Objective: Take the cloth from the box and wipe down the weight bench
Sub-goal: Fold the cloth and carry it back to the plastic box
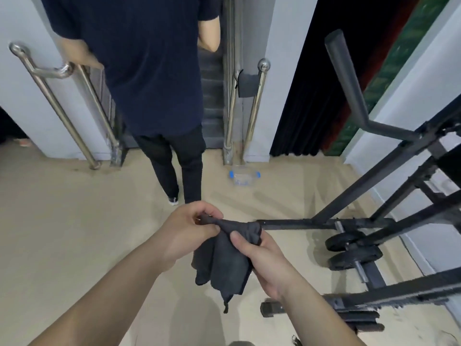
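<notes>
Both hands hold a dark grey cloth point(222, 258) above the beige floor point(74, 233): the left hand point(189, 231) pinches a twisted corner, the right hand point(259, 260) grips the bunched top, the rest hanging. The black weight bench frame point(374, 221) stands just right; a clear box with blue clips point(244, 178) sits by the stair rail. No writing is legible.

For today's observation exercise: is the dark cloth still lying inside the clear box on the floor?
No. Both the left hand and right hand hold the cloth, away from the box.

Dark grey cloth point(222, 260) — black bench frame point(374, 196); clear box point(244, 178), seemingly blue clips.
</notes>
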A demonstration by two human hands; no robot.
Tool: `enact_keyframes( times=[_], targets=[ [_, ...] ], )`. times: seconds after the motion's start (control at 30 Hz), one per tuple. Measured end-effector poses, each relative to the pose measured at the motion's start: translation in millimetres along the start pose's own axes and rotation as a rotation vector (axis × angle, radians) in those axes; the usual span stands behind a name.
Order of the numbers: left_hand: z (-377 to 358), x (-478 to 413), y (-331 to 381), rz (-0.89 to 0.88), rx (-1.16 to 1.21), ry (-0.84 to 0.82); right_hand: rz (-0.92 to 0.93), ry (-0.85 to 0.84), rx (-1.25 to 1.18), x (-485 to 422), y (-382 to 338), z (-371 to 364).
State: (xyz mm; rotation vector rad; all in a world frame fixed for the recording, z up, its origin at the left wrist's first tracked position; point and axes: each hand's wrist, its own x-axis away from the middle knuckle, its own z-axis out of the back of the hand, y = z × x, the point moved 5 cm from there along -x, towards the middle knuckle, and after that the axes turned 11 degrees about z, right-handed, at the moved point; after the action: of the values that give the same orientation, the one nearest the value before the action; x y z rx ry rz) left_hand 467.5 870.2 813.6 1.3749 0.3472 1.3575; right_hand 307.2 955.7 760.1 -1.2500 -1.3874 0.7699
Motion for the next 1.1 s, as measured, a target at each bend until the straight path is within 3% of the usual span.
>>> enact_keyframes(
  times=[0.1, 0.23, 0.33, 0.43, 0.6, 0.73, 0.83, 0.97, 1.1],
  targets=[
    [12.8, -50.6, -2.4, 0.066, 0.069, -0.088, -0.003, 0.096, -0.090, -37.2, -14.1, -0.5],
    [17.1, -116.4, -14.9, 0.220, 0.060, -0.338, -0.016, 0.191, -0.281, -102.9, -29.5, 9.2],
    [22.0, -167.1, -13.6, 0.258, 0.322, -0.448, -0.064, 0.247, -0.429, -164.8, -31.1, 20.2],
    [37.2, -221.1, 5.8, 0.235, 0.524, -0.428, -0.134, 0.292, -0.520, -231.8, -29.8, 36.1],
    [53.1, -304.6, 52.2, 0.236, 0.637, -0.289, -0.241, 0.278, -0.417, -318.5, -36.2, 56.7],
    [57.0, -384.4, 86.1, 0.310, 0.721, -0.324, -0.243, 0.210, -0.359, -384.8, -53.8, 82.4],
    [57.3, -447.1, 113.7, 0.329, 0.654, -0.390, -0.229, 0.221, -0.340, -443.5, -64.9, 101.5],
    [61.5, -552.2, 135.9, 0.334, 0.294, -0.275, -0.244, 0.307, -0.268, -531.4, -79.2, 113.5],
    [71.5, -661.8, 167.3, 0.331, 0.107, -0.222, -0.274, 0.398, -0.273, -629.0, -88.5, 135.8]
  ],
)
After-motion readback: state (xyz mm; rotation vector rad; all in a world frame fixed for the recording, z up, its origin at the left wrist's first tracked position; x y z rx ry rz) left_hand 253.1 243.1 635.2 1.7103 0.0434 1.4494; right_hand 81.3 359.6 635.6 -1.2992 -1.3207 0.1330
